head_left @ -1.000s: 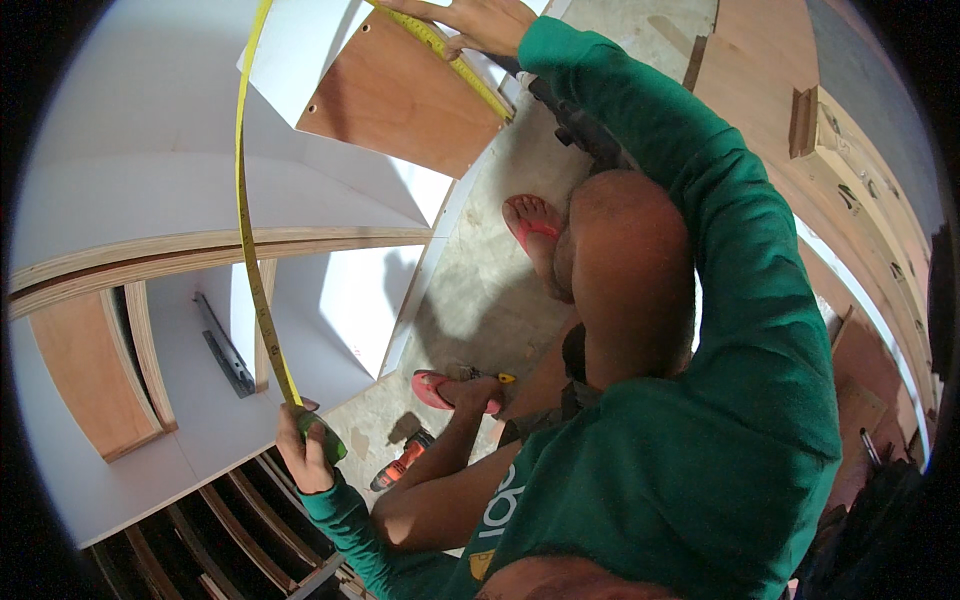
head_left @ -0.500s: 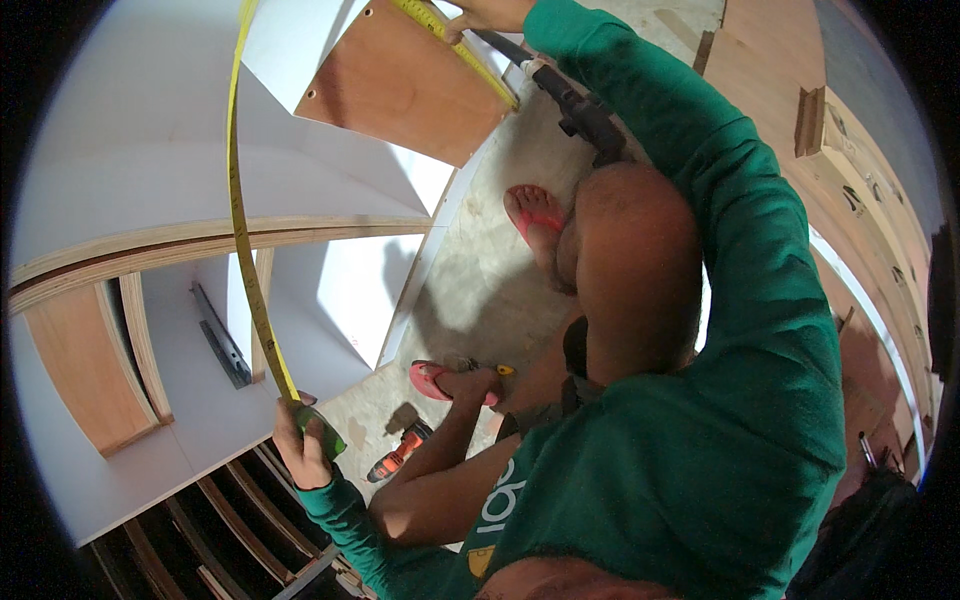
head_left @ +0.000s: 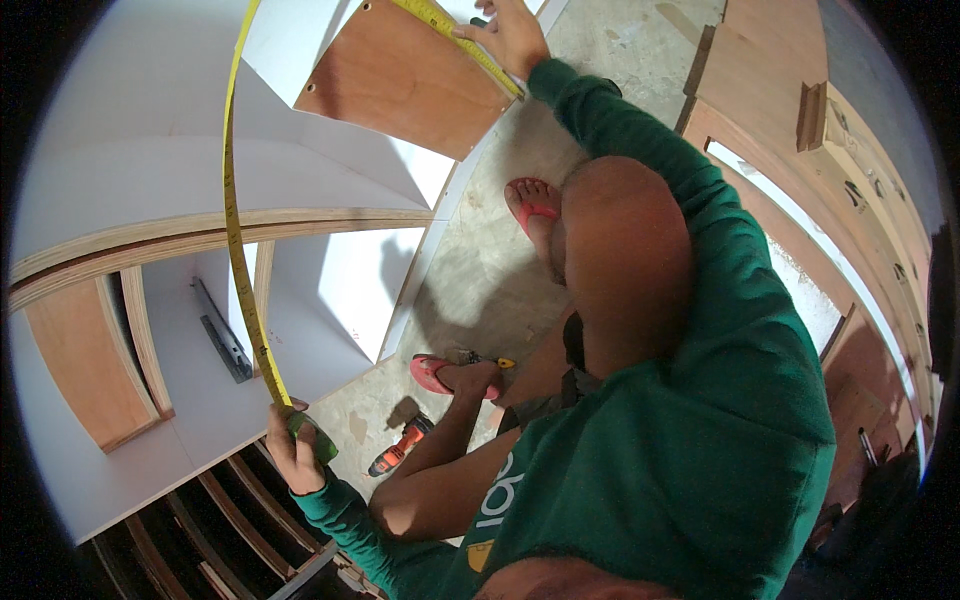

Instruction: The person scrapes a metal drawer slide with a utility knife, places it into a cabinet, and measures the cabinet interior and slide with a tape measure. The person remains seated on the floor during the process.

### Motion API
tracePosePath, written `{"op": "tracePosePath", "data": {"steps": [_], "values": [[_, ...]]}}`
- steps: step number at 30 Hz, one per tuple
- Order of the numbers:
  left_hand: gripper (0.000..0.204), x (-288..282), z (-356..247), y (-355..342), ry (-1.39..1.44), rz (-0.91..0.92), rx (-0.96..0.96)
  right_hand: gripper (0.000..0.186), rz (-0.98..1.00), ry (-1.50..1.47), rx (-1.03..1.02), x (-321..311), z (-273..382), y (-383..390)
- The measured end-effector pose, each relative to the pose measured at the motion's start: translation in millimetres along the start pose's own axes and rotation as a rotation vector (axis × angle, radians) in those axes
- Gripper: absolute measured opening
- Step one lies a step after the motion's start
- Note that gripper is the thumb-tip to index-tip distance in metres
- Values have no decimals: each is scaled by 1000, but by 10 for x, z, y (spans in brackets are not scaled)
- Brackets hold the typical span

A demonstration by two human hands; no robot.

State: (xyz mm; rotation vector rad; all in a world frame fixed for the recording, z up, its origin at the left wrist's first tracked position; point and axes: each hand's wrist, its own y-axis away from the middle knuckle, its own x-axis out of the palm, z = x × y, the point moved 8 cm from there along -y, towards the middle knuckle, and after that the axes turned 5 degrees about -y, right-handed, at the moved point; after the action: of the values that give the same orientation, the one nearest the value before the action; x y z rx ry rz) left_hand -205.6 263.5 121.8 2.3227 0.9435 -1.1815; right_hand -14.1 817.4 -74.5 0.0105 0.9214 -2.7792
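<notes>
At lower left my left hand is closed around a green tape measure. Its yellow blade runs up past the top edge of the view. Another yellow tape length lies along the edge of a brown wooden panel with two small holes, inside the white cabinet. Beside that length is my right hand, its thumb near the tape. Its fingers are bent around a small dark thing, cut off by the top edge and too little seen to name.
White cabinet compartments with plywood edges fill the left; one holds dark metal drawer slides. An orange and black cordless drill lies on the concrete floor by my sandalled foot. Wooden boxes stand at right.
My right hand has shifted slightly right and down. The long black tool that showed beside my right forearm is now mostly out of sight. My left hand has moved slightly left.
</notes>
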Motion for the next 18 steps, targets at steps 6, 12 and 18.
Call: {"op": "tracePosePath", "data": {"steps": [6,12,18], "values": [[31,-55,-275,17,-39,-32,88,55,-223,83,456,302,-637,510],[33,-204,-668,43,-168,-21,98,42,-564,162,252,274,-323,732],[41,-482,-1085,95,-116,-4,-17,21,-581,-154,330,271,-325,852]]}}
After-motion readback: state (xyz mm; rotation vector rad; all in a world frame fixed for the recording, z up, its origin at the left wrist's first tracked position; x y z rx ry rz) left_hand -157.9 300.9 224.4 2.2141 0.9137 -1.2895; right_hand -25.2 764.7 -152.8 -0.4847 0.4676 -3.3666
